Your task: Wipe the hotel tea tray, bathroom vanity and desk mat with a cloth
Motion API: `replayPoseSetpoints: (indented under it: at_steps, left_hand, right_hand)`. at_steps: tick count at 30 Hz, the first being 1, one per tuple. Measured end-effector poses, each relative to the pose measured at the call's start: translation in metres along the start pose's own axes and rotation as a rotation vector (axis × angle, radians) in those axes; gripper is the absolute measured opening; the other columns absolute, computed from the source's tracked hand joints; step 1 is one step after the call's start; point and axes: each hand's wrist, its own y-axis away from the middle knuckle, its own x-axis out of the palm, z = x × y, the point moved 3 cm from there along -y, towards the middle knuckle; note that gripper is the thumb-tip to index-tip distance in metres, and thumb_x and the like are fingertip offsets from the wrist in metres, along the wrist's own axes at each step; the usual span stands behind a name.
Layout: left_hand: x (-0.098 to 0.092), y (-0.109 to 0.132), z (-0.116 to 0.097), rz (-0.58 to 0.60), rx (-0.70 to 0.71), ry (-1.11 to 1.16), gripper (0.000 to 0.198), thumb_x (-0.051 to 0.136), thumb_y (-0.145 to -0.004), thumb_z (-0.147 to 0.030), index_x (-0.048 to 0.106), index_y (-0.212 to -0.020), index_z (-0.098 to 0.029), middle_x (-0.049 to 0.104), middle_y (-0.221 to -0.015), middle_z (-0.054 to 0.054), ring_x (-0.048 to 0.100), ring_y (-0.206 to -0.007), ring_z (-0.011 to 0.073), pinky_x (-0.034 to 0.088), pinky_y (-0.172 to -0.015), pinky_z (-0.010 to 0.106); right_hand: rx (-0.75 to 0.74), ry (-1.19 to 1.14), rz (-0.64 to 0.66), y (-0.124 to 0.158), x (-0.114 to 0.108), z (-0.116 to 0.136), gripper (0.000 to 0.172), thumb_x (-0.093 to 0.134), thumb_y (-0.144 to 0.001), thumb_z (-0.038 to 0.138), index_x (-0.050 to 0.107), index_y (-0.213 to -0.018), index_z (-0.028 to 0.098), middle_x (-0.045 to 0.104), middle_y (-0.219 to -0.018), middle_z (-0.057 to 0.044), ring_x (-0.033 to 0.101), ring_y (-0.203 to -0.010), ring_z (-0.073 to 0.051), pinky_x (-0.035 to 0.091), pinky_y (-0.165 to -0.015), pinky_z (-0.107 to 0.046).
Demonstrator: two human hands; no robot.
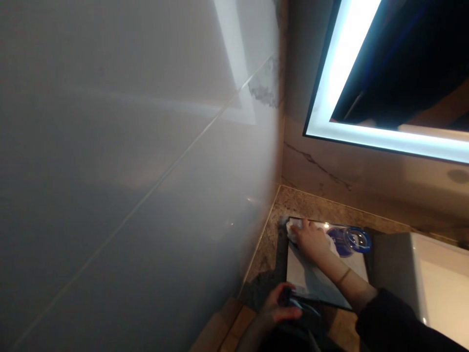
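Note:
My right hand (311, 240) presses a crumpled white cloth (294, 228) onto the far left corner of a glossy black-rimmed tray (308, 281) on the counter; its fingers are bent over the cloth. My left hand (274, 309) grips the tray's near left edge, with fingers curled round a dark item I cannot make out. A blue round-lidded object (350, 239) rests at the tray's far right end.
A speckled stone counter (304, 200) runs into the corner of a large glossy tiled wall (128, 171) on the left. A lit-edged mirror (384, 73) hangs above. A white basin (436, 283) stands at the right. Wooden edge (223, 327) below.

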Motion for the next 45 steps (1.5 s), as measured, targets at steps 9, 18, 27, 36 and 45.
replayPoseSetpoints:
  at_steps: [9, 18, 27, 36, 45]
  left_hand:
    - [0.004, 0.007, 0.002, 0.006, 0.047, 0.060, 0.085, 0.099, -0.035, -0.039, 0.062, -0.110, -0.019, 0.067, -0.098, 0.003, 0.059, -0.096, 0.0243, 0.040, -0.084, 0.033]
    - [0.003, 0.008, -0.005, -0.004, -0.032, -0.029, 0.084, 0.096, -0.029, -0.029, 0.059, -0.104, -0.018, 0.061, -0.088, -0.001, 0.054, -0.086, 0.0191, 0.037, -0.076, 0.030]
    - [0.005, 0.008, -0.001, -0.023, -0.010, -0.035, 0.078, 0.091, -0.035, -0.023, 0.058, -0.106, -0.019, 0.061, -0.091, 0.000, 0.054, -0.087, 0.0195, 0.037, -0.076, 0.030]
    - [-0.005, 0.008, -0.032, 0.008, 0.068, -0.054, 0.071, 0.090, -0.043, -0.022, 0.061, -0.108, -0.020, 0.062, -0.095, 0.000, 0.054, -0.088, 0.0192, 0.037, -0.078, 0.029]
    - [-0.009, 0.003, -0.044, -0.003, 0.044, -0.069, 0.073, 0.090, -0.040, -0.019, 0.062, -0.107, -0.018, 0.063, -0.093, 0.000, 0.055, -0.088, 0.0190, 0.037, -0.077, 0.028]
  right_hand:
    - [-0.365, 0.050, 0.205, 0.075, 0.028, 0.034, 0.033, 0.047, -0.091, 0.013, 0.068, -0.114, 0.023, 0.062, -0.123, -0.017, 0.063, -0.106, -0.034, 0.054, -0.079, -0.046]
    - [-0.209, 0.127, 0.077, 0.009, -0.018, -0.008, 0.041, 0.037, -0.094, 0.014, 0.066, -0.121, 0.023, 0.058, -0.122, -0.020, 0.059, -0.108, -0.036, 0.051, -0.079, -0.048]
    - [-0.368, 0.171, 0.139, 0.032, -0.003, 0.021, 0.038, 0.039, -0.093, 0.012, 0.067, -0.117, 0.016, 0.060, -0.121, -0.019, 0.057, -0.109, -0.035, 0.048, -0.081, -0.048]
    - [-0.224, 0.162, 0.155, 0.009, -0.024, 0.007, 0.043, 0.038, -0.093, 0.013, 0.063, -0.127, 0.022, 0.057, -0.127, -0.021, 0.057, -0.113, -0.038, 0.048, -0.081, -0.048]
    - [-0.215, 0.136, 0.210, 0.001, -0.022, 0.007, 0.042, 0.041, -0.093, 0.018, 0.061, -0.130, 0.023, 0.058, -0.125, -0.023, 0.061, -0.110, -0.036, 0.052, -0.080, -0.046]
